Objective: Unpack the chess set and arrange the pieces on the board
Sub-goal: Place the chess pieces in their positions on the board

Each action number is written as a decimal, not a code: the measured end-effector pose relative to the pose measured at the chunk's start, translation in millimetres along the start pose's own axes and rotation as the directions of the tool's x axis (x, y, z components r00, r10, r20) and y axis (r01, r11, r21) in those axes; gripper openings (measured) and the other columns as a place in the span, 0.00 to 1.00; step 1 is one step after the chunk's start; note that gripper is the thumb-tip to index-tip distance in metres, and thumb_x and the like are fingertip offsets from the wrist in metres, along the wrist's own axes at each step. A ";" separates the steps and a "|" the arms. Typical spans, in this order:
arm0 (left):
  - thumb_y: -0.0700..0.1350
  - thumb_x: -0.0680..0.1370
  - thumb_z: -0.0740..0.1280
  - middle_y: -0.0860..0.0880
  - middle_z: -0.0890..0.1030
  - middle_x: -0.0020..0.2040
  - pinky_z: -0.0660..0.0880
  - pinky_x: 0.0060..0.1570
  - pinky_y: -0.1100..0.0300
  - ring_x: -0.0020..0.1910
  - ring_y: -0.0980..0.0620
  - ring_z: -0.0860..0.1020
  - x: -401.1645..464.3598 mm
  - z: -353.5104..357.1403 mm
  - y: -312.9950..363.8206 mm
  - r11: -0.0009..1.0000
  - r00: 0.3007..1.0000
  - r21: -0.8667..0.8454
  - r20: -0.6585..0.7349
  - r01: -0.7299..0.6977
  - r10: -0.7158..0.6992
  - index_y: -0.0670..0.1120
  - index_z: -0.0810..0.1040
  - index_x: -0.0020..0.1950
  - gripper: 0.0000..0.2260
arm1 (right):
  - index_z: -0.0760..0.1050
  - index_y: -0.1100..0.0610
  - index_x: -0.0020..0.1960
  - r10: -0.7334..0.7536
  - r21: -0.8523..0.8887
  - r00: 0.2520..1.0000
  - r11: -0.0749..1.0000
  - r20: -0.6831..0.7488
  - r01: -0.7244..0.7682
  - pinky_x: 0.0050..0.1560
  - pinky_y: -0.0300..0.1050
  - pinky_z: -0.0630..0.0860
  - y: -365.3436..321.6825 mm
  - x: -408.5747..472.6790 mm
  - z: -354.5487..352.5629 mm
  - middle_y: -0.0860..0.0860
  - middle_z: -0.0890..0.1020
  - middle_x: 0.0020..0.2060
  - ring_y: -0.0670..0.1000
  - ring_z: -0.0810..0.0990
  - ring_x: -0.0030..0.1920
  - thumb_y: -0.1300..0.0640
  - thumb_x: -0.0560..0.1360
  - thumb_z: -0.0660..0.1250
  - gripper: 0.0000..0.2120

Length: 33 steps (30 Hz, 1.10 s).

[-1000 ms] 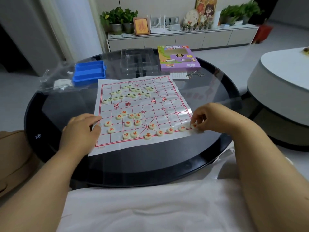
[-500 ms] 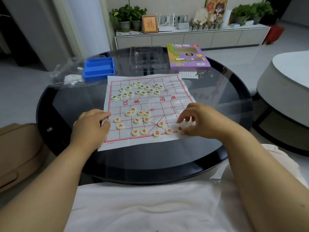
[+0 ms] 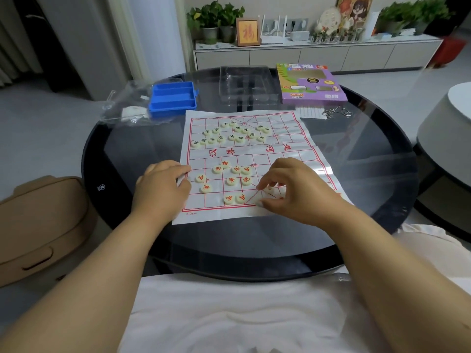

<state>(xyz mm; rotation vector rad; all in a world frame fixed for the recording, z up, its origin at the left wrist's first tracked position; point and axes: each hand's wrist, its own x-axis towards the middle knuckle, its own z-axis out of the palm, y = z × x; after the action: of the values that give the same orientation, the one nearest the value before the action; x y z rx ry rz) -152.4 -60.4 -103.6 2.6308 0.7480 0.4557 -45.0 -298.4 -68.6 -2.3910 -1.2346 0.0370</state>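
Since the earlier frames the right hand [image 3: 295,189] has travelled leftward along the near edge of the board, from the right corner toward the middle. Round dark glass-topped table [image 3: 254,245] carries the white paper chess board with red grid lines [image 3: 293,154], flat and near the front rim. Left hand [image 3: 163,187] rests on the board's left edge, fingers loosely bent, pinning the sheet; whether it holds anything, cannot tell. Right hand hovers low over the near row, fingers curled, fingertips [image 3: 260,187] at a piece there; whether it pinches that piece or only nudges it, cannot tell. Cream round discs with red characters [image 3: 232,180] lie loose on the near half; cream round discs with dark characters [image 3: 232,136] cluster on the far half. Judgement: step in hand is seating red pieces along the back rank. Best done one disc at a time, centred on line crossings, character up, sheet held still. Pieces under the right palm are hidden; characters too small to read.
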 end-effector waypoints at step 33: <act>0.49 0.81 0.59 0.54 0.74 0.65 0.68 0.64 0.49 0.64 0.51 0.69 2.8 3.3 -3.9 1.000 1.000 0.002 -0.003 0.003 -0.003 0.52 0.76 0.66 0.15 | 0.78 0.53 0.58 -0.042 -0.060 0.976 0.997 0.213 0.056 0.46 0.35 0.73 -32.4 100.0 11.7 0.49 0.77 0.53 0.46 0.74 0.46 0.53 0.74 0.69 0.13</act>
<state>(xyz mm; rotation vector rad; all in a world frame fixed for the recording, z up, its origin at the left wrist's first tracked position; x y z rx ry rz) -150.5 -56.7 -107.6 2.6313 0.7542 0.4583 -12.6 -199.8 -48.6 -2.4623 -1.4108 0.2449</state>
